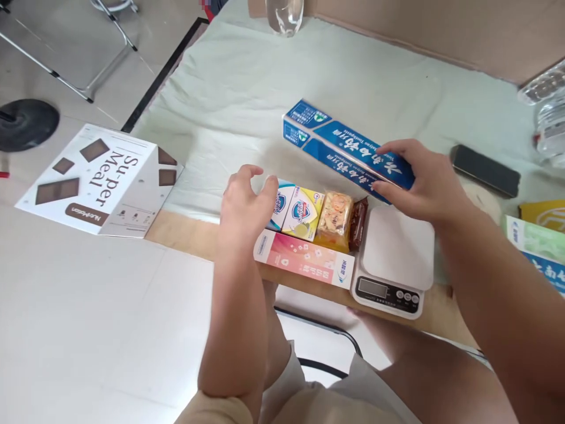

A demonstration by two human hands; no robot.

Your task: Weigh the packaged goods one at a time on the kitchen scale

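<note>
A blue toothpaste box is gripped at its right end by my right hand, thumb on the near side and fingers on the far side. It is slanted above or on the cloth; I cannot tell whether it touches. My left hand has its thumb and fingers curved apart beside a blue-and-white soap box. To the right of that stand a yellow soap box, a wrapped cracker snack and a brown-wrapped snack. A pink box lies along their near side.
A white kitchen scale sits right of the row. A white "Super Meal" box overhangs the table's left edge. A black phone, a green-and-blue box and plastic bottles lie rightward. A clear bottle stands at the back.
</note>
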